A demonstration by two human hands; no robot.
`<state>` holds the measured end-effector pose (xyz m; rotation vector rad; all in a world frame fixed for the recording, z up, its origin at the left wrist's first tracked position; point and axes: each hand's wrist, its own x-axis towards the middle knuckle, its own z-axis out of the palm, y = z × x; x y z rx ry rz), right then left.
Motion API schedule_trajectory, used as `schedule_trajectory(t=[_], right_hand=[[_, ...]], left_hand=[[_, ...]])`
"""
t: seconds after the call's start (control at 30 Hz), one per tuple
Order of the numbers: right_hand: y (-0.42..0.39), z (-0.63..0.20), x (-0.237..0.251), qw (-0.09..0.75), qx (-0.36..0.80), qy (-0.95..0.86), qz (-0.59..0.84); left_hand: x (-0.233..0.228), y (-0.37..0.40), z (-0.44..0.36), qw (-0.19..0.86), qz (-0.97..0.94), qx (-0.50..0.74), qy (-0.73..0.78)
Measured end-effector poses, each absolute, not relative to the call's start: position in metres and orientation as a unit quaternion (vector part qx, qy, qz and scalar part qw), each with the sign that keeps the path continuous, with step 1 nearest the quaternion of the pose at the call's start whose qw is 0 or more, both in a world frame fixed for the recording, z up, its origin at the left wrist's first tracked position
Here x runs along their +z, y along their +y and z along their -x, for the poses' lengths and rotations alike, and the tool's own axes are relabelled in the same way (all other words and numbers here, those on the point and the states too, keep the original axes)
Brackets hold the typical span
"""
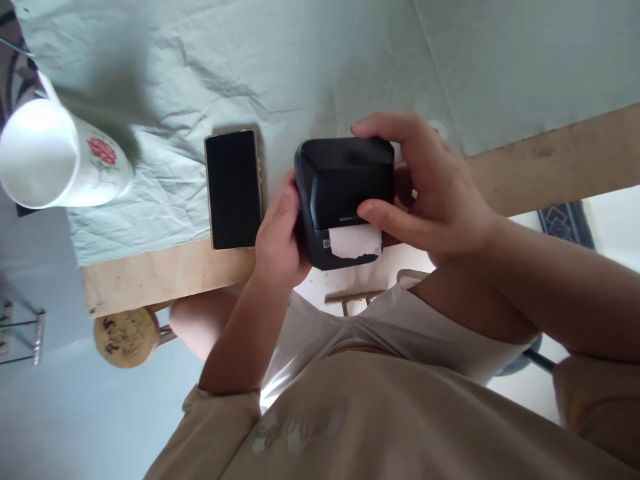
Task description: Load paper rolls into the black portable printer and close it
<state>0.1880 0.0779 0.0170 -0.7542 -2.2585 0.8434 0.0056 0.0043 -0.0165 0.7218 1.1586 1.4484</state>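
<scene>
Between my two hands is a small black portable receipt printer (350, 173), held above the table's near edge. A torn strip of white paper (356, 241) sticks out of its slot on the side toward me. My left hand (283, 237) grips the printer's left side, with the thumb along the edge and the other fingers hidden beneath. On the right side, my right hand (430, 183) is closed around the body, its thumb on the top face near the slot and its index finger at the far edge. A phone (233, 190) with a dark screen lies left of my left hand.
A white mug (65, 157) with a red flower stands at the left. Wrinkled pale green cloth (280, 60) covers the table, leaving a bare wooden edge (165, 273) near me. A round stool (126, 338) is below at the left. Something round and whitish (439, 129) is partly hidden behind my right hand.
</scene>
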Motion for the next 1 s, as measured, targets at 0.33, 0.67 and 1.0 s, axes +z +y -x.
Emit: schedule_trajectory(t=[0.33, 0.67, 1.0], right_hand=[[0.078, -0.194, 0.024, 0.341, 0.245, -0.87, 0.258], [0.072, -0.185, 0.04, 0.499, 0.232, -0.734, 0.398], [0.06, -0.189, 0.046, 0.212, 0.018, -0.91, 0.355]], left_hand=[[-0.017, 0.009, -0.005, 0.553, -0.267, 0.653, 0.444], [-0.013, 0.003, -0.001, 0.616, -0.351, 0.596, 0.377], [-0.012, 0.003, -0.002, 0.598, -0.383, 0.566, 0.419]])
